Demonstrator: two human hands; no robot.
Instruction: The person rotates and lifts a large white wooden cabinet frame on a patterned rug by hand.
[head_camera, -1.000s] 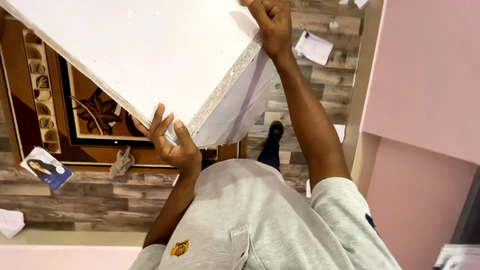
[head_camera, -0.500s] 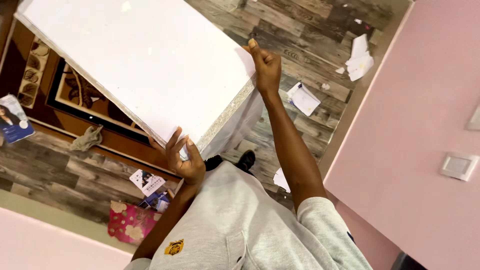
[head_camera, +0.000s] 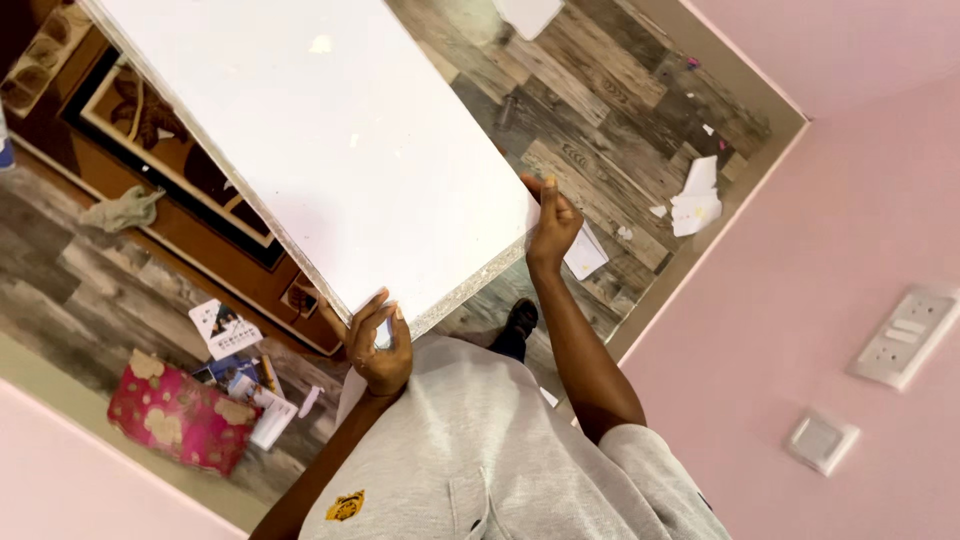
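Head view: large white laminated chipboard panel (head_camera: 300, 150) held up off the wood-grain plank floor (head_camera: 620, 90), lift done, setting down left. Left hand (head_camera: 380, 345) fingers pinching near corner; right hand (head_camera: 552, 225) fingers clasped on adjoining edge's far corner.

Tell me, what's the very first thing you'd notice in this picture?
The big white board fills the upper left, with a speckled raw edge along its near end. The left hand pinches its near corner and the right hand grips the edge beside it, just above the person's grey shirt. Next comes the bright pink bag with gold patches, lying on the wood-look floor at lower left among loose cards.
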